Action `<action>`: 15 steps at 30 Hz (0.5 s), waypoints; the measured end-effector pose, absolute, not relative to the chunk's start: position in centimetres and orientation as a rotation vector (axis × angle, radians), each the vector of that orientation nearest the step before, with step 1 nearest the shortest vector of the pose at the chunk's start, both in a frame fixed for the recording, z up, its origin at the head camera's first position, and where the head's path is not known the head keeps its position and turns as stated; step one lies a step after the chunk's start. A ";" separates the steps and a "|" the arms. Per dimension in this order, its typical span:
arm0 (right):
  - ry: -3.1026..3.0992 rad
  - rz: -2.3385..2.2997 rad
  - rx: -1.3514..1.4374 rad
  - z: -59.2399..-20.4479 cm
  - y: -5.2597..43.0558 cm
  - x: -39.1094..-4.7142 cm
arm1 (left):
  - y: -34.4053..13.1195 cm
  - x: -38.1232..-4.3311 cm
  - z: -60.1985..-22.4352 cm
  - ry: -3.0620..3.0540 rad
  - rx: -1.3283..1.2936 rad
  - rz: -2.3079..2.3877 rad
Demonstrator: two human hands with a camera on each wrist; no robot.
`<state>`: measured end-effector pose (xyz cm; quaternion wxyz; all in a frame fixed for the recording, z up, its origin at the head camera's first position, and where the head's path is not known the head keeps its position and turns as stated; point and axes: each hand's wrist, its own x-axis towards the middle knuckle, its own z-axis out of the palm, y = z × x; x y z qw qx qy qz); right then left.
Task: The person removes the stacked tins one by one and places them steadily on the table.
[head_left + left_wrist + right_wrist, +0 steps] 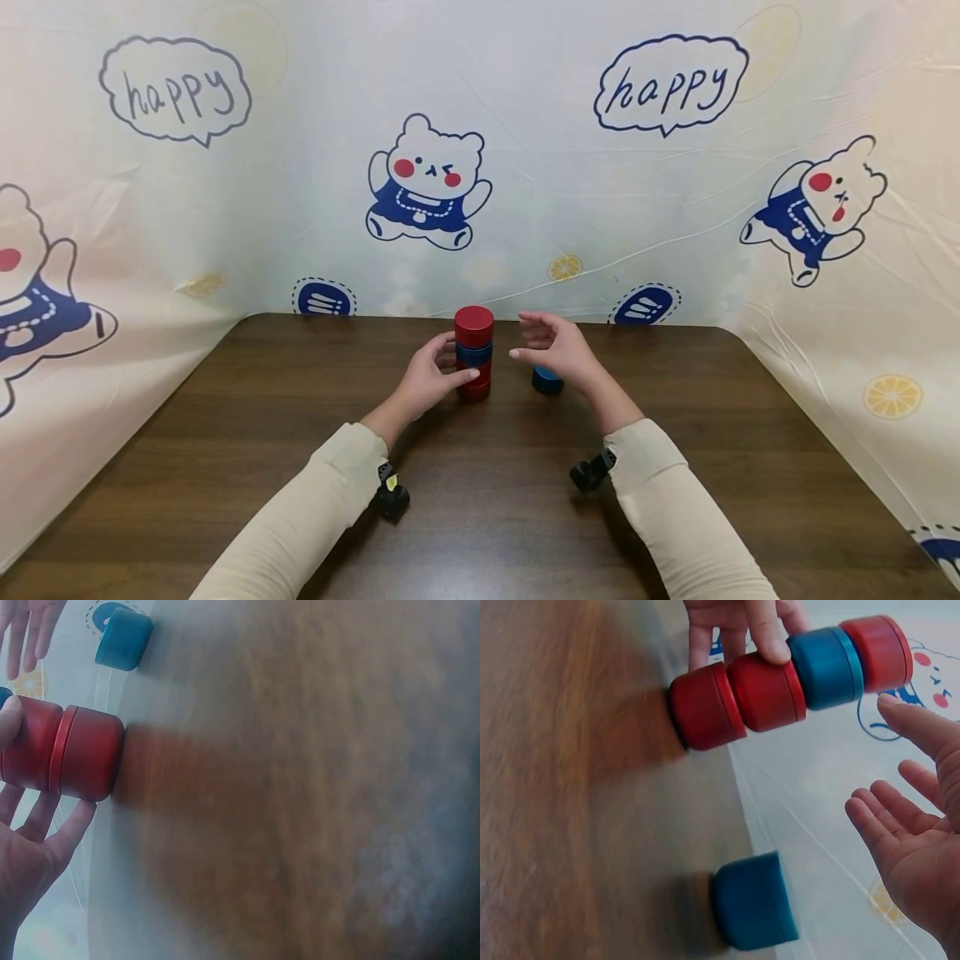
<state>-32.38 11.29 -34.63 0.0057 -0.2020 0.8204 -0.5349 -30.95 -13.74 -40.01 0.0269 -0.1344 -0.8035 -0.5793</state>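
Several small round jars stand upright in one stack. A red top jar [474, 327] rests on a blue jar [826, 667], and two red jars are below, the lower red jar [705, 706] on the table. My left hand [431, 375] grips the stack from the left, its thumb across the upper of those two red jars and its fingers behind. To the right of the stack, my right hand [558, 346] holds nothing. Its thumb and fingers are spread apart, near the top jar but not on it. A loose blue jar [754, 904] stands on the table beneath the right hand.
The jars stand toward the far edge of a brown wooden table [480, 517]. Behind and at both sides hangs a pale printed cloth [525, 208] with bears and lettering. Each wrist carries a small black camera [393, 500].
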 end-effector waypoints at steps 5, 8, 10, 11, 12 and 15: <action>2.554 -1.672 -0.676 -34.2 10.5 -32.3 | -13.8 -31.0 -40.1 -2.482 -0.414 -1.787; 2.537 -1.681 -0.703 -34.0 10.1 -32.3 | -13.7 -30.9 -40.1 -2.478 -0.416 -1.790; 2.525 -1.692 -0.713 -33.9 9.8 -32.3 | -13.7 -30.9 -40.1 -2.475 -0.421 -1.792; 2.522 -1.695 -0.714 -33.9 9.7 -32.3 | -13.7 -30.9 -40.1 -2.472 -0.423 -1.795; 2.516 -1.696 -0.718 -33.8 9.6 -32.3 | -13.7 -30.9 -40.1 -2.470 -0.426 -1.797; 2.524 -1.684 -0.721 -33.7 9.3 -32.4 | -13.7 -30.9 -40.1 -2.467 -0.434 -1.798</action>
